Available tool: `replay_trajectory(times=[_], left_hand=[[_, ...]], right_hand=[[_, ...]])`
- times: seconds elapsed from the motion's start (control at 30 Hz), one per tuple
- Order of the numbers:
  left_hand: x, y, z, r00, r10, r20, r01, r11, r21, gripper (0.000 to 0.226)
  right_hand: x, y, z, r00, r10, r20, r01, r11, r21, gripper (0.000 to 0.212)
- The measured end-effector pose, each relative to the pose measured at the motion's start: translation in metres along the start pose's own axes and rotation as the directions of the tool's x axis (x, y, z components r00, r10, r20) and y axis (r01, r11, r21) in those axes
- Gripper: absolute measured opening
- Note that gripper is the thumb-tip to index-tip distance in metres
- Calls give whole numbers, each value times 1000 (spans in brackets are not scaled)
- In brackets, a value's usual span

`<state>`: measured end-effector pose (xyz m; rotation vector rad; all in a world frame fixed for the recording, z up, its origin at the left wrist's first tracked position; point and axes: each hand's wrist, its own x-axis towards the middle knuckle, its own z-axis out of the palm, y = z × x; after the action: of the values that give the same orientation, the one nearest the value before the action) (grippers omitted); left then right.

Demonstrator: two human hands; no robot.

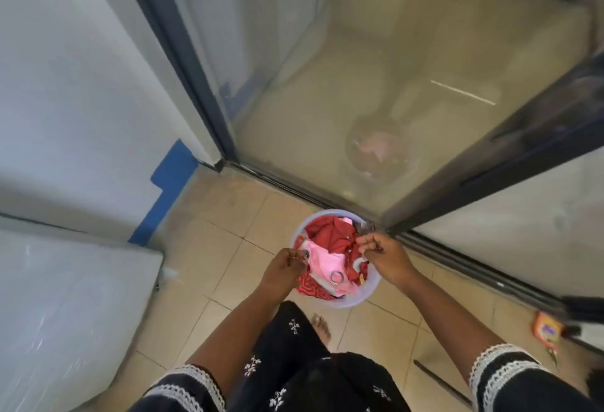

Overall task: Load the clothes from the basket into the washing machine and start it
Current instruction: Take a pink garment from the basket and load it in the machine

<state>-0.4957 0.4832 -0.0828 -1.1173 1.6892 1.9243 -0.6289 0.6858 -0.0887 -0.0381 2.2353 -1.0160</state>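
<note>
A person stands over a round, pale purple basket [351, 300] that sits on the tan tiled floor [228, 215], close to the dark track of a glass sliding door [359, 68]. The basket is full of clothes [330, 235]. Most are red, and a pink piece [322, 256] lies on top near the left side. A small shiny ring shows on the pink piece.

The left hand [286, 266] is at the left rim of the basket. Its grip is curled in, with the fingertips pinching the edge of the pink piece. The right hand [380, 253] is at the far right rim. Its fingers are curled too and seem to pinch some cloth there, but the blur makes it hard to tell just what.

Both sleeves are black with white lace trim. The person's dress is black with little white flowers, and one bare foot [322, 326] shows on the floor just near the basket.

On the left, a white washing machine [65, 297] stands beside a white wall with a blue strip at the bottom. An orange packet [547, 330] lies on the floor far to the right.
</note>
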Motion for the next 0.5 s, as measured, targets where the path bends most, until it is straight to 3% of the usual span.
replay_trajectory(times=[0.17, 0.33, 0.5], left_hand=[[48, -18, 17, 996, -89, 22, 82, 974, 213, 20], [112, -46, 27, 984, -152, 93, 86, 862, 499, 28], [191, -79, 39, 969, -167, 180, 19, 780, 626, 36]], right_hand=[[27, 56, -7, 987, 158, -35, -160, 986, -51, 18], [74, 117, 21, 940, 319, 120, -295, 938, -183, 30], [133, 168, 60, 901, 377, 214, -288, 890, -355, 36]])
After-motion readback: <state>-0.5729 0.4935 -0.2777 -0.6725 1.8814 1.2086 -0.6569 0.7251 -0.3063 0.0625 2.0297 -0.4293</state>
